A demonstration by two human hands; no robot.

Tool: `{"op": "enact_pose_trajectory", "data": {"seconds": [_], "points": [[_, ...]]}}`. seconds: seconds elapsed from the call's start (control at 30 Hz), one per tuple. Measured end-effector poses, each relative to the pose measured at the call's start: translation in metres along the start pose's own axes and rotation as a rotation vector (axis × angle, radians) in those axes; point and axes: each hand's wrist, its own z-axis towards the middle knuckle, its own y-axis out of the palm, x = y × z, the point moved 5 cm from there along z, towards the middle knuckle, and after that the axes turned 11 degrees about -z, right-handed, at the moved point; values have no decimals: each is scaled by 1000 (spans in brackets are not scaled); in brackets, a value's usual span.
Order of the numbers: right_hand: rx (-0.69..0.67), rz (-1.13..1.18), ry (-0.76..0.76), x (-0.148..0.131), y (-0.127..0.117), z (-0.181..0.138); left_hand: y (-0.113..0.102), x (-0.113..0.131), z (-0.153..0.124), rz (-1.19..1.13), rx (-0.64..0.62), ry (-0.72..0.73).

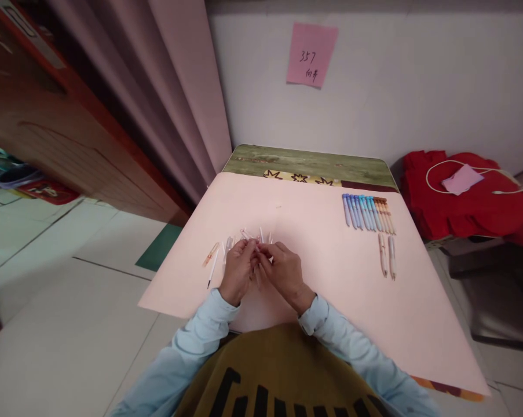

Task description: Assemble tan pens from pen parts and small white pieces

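Observation:
Both hands meet over the near left part of the paper-covered table [322, 289], fingertips pinched close together. My left hand [238, 266] is closed on a small piece that its fingers mostly hide. My right hand [284, 267] pinches at the same spot; what it holds is too small to name. Around and behind them lie loose pen parts: a white ink refill [213, 267] with a dark tip, a clear barrel with an orange print [211, 253], and several other clear and white pieces partly covered by my hands.
A row of blue and brown-topped pens [365, 213] lies at the right, with two pale pens [387, 257] below it. A stool with a red cover [474, 202] holds a cable and pink paper. A wooden door [83, 133] and curtain stand at left.

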Motion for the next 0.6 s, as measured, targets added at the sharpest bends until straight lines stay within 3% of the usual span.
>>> {"op": "enact_pose_trajectory", "data": {"seconds": [0.2,0.3,0.4,0.5,0.6], "points": [[-27,-170,-40,8,-1,12,-13,14,4,49,53,64],[38,-20,118,41,-11,48,-23,28,5,109,77,114],[51,153,337,80,-13,94,-26,29,0,206,38,55],[57,231,386,96,-6,128,-27,23,-6,253,2,-9],[82,333,359,96,0,136,-32,21,-9,243,-1,-24]]}}
